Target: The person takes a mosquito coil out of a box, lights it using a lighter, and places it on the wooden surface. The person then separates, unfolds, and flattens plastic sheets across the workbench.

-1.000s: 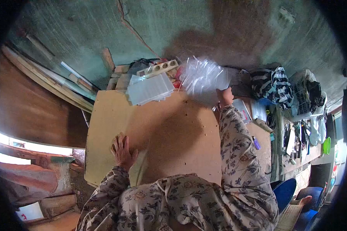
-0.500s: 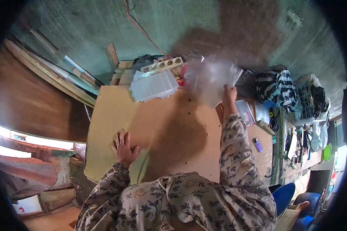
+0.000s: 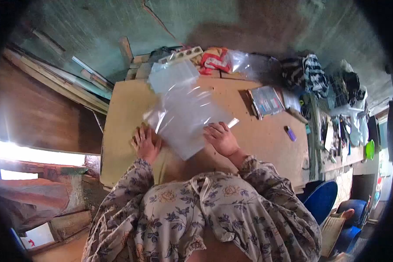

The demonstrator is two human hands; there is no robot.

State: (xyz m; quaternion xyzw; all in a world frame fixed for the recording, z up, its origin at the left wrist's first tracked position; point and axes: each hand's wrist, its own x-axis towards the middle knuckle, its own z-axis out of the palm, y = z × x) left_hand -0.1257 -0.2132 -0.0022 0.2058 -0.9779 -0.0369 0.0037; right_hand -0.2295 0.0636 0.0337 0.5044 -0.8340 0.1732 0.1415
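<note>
A fanned stack of clear plastic bags (image 3: 183,118) lies on the wooden tabletop (image 3: 266,144) in front of me. My right hand (image 3: 222,139) is at the right side of the stack, fingers curled over its edge and gripping it. At the left edge, my left hand (image 3: 147,145) rests with fingers apart, its fingertips close to or touching the plastic; it holds nothing. Behind them, another pile of clear bags (image 3: 172,75) is partly overlapped by the fanned ones.
A power strip (image 3: 181,55) and a red-and-yellow packet (image 3: 216,60) sit along the back. On the right are a flat plastic-wrapped pack (image 3: 266,101) and a purple lighter (image 3: 290,133). A striped black-and-white bundle (image 3: 314,76) stands by the wall.
My right hand has brought the clear bags from the back right down to the middle of the table. My left hand has moved slightly up and right, to their edge.
</note>
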